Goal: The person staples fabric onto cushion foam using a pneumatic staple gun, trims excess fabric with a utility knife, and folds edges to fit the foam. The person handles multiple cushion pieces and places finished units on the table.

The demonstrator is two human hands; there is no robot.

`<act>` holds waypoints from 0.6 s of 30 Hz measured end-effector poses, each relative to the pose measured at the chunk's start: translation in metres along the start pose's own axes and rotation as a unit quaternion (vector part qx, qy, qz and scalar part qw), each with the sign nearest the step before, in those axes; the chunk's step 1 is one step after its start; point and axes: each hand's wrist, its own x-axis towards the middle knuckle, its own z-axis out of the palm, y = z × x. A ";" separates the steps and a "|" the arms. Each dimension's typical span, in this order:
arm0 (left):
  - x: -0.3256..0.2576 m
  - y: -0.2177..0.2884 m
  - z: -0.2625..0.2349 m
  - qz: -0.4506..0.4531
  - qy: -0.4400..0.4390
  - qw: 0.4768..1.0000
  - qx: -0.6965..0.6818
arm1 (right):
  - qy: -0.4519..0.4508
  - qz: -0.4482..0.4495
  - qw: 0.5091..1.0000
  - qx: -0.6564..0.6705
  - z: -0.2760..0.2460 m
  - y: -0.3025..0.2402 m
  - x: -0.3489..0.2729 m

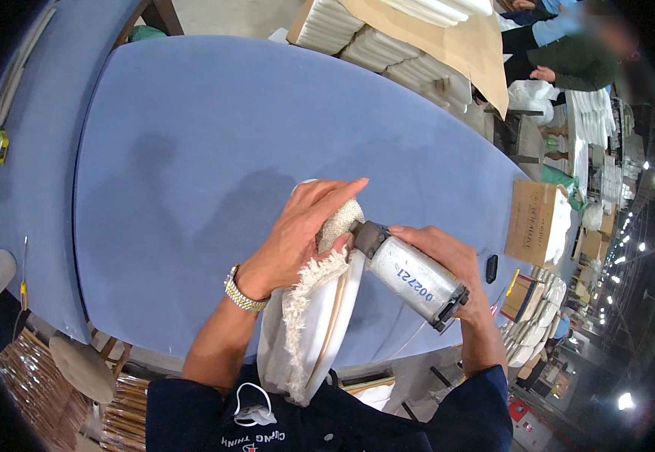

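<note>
A rounded white seat pad (346, 301) stands on edge against my body, partly wrapped in cream woven fabric (294, 331) with a frayed edge. My left hand (297, 237) grips its upper end, fingers laid over the fabric and thumb pressing the frayed edge down. In my right hand (451, 260) is a silver staple gun (414, 275) with a dark head. Its nose meets the pad's rim right beside my left thumb. The staples, if any, are too small to make out.
The blue-covered table (192, 113) spreads beyond my hands. A yellow tape measure (1, 147) and a screwdriver (24, 290) lie at the left. On the right are a small black object (491, 268) and a cardboard box (531, 222). Another person (580, 60) is at far right.
</note>
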 end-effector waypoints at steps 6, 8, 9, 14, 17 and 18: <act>0.000 -0.011 -0.011 0.021 -0.028 0.999 -0.026 | -0.090 0.003 0.996 -0.028 -0.011 -0.010 0.018; 0.003 -0.012 -0.016 0.037 -0.025 0.997 -0.061 | -0.121 0.012 0.992 -0.044 -0.015 -0.014 0.025; 0.004 -0.013 -0.018 0.045 -0.025 0.996 -0.078 | -0.130 0.011 0.990 -0.048 -0.014 -0.013 0.026; 0.033 -0.034 -0.036 -0.060 -0.132 0.975 -0.168 | -0.134 -0.021 0.988 -0.069 -0.012 -0.012 0.033; 0.044 -0.042 -0.024 -0.092 -0.135 0.972 -0.168 | -0.130 -0.012 0.989 -0.072 -0.007 -0.011 0.031; 0.045 -0.044 -0.018 -0.098 -0.125 0.974 -0.160 | -0.133 -0.004 0.988 -0.075 -0.006 -0.010 0.028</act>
